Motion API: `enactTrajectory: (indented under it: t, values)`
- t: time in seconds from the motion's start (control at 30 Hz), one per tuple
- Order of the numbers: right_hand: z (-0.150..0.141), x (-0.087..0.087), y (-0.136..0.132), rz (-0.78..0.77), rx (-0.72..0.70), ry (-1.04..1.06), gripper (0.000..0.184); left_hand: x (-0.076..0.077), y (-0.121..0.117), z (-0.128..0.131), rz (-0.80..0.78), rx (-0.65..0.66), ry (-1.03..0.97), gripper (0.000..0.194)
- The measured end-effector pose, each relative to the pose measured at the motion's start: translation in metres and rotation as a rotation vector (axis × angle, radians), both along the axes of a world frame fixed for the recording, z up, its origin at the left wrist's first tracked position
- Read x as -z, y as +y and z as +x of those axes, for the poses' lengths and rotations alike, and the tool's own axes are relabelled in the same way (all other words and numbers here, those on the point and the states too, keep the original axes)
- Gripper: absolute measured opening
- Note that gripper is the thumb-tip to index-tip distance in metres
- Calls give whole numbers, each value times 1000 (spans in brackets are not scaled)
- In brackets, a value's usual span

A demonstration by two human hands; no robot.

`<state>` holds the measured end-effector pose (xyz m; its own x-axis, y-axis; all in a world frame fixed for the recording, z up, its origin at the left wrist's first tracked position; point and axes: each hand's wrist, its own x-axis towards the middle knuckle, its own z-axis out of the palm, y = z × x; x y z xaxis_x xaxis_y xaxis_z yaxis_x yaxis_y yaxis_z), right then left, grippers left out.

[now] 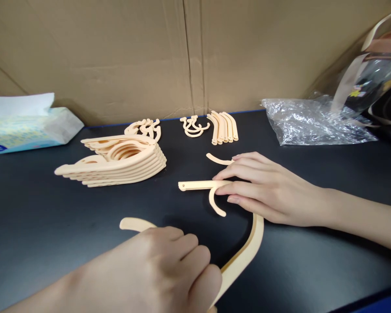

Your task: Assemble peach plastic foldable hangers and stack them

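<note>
Gripping a curved cream piece [243, 259] — left hand [172, 269].

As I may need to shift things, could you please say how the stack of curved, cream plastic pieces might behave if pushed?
The stack would probably slide apart in layers, since no band shows around it. Its pieces are likely stiff, as their slim curves hold shape. Rolling seems unlikely, because it lies flat on the black table.

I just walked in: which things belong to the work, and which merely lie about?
Seemingly work:
curved piece in the left hand
strip, hook at the right hand
stacked pieces, loose hooks, curved strips

Likely lying about:
tissue pack
crumpled plastic
strapped clear bag
</note>
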<state>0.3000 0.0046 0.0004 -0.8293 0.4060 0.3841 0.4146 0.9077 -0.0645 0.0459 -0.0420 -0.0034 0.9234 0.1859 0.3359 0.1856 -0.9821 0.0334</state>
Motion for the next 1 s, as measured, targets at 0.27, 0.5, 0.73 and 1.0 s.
enactTrajectory:
  t: [0.27,0.5,0.73,1.0]
  values:
    - [-1,-1,2,0,22,-4,30,-5,4,1,-98,54,56,13]
    - [-1,2,2,-2,68,43,26,-11,13,6,-98,-52,88,19]
    - [4,3,5,-37,207,128,23,-8,18,3,-75,-99,-12,35]
    - [3,4,5,-114,337,155,23,-4,18,1,-33,-204,4,33]
